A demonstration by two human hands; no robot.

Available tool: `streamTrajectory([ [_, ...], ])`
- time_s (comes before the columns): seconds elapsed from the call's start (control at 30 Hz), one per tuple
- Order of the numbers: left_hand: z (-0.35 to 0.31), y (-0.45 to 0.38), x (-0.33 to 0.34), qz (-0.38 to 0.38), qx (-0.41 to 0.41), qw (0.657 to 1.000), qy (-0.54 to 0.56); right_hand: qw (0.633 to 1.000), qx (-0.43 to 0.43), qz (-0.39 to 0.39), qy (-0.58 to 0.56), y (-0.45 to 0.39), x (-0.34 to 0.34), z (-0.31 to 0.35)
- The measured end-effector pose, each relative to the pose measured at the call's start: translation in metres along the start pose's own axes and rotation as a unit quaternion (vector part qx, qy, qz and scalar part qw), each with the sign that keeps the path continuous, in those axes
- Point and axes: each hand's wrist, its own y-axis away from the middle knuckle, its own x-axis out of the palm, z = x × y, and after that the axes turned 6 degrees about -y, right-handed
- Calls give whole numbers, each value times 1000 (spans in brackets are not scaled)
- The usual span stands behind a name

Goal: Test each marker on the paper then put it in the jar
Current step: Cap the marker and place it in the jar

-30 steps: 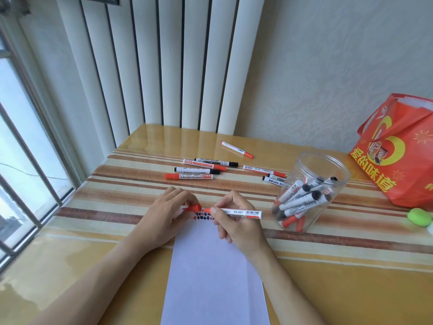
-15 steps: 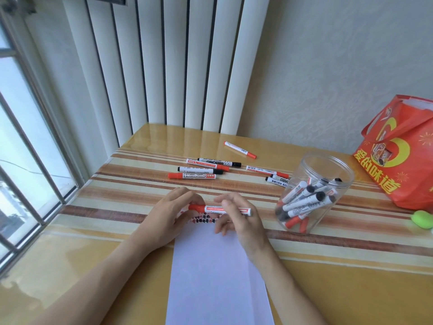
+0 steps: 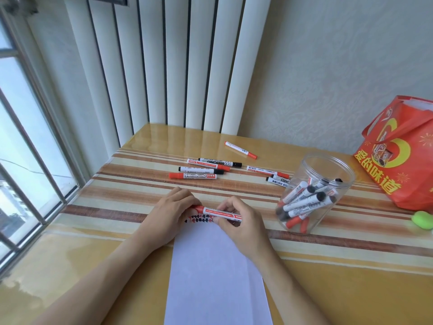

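Note:
I hold a red marker (image 3: 216, 213) level over the top of the white paper (image 3: 218, 273). My left hand (image 3: 172, 214) grips its red cap end. My right hand (image 3: 239, 221) pinches the white barrel. The cap sits on the marker. Red and black test marks (image 3: 199, 218) line the paper's top edge, partly hidden by my hands. The clear open jar (image 3: 315, 193) stands to the right with several red and black markers inside.
Several loose markers (image 3: 199, 171) lie on the striped table beyond my hands; another red one (image 3: 241, 150) sits farther back and two more (image 3: 274, 175) lie near the jar. A red bag (image 3: 403, 153) and a green object (image 3: 423, 219) are at the right edge. A window is on the left.
The cap, held apart from the marker tip by my left hand a second ago, is now pushed onto the marker. Both hands stayed over the paper's top edge.

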Motion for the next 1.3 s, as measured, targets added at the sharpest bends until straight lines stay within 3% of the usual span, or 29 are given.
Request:
streamTrajectory([
  [0.47, 5, 1, 3, -12, 26, 999, 20, 999, 46, 17, -2, 4, -2, 3],
  [0.63, 4, -1, 3, -13, 30, 999, 18, 996, -69, -30, 55, -4, -7, 12],
  [0.73, 1, -1, 2, -8, 26, 1000, 7, 997, -53, -47, 17, -9, -14, 24],
  [0.83, -1, 0, 0, 6, -36, 999, 36, 995, -32, -98, -4, -13, -26, 43],
  [0.93, -1, 3, 0, 15, -76, 997, 21, 979, -71, -193, -4, -16, -51, 72],
  [1.07, -2, 4, 2, 20, -78, 997, -4, 902, -165, -394, 64, -18, -105, 98],
  [1.13, -3, 4, 1, 14, -79, 997, -8, 858, -195, -460, 118, -18, -129, 104],
  [1.23, -4, 4, 0, 9, -77, 997, -7, 832, -206, -472, 207, -16, -149, 108],
  [1.3, -5, 4, -1, 8, -77, 997, -1, 853, -171, -428, 244, -16, -152, 104],
])
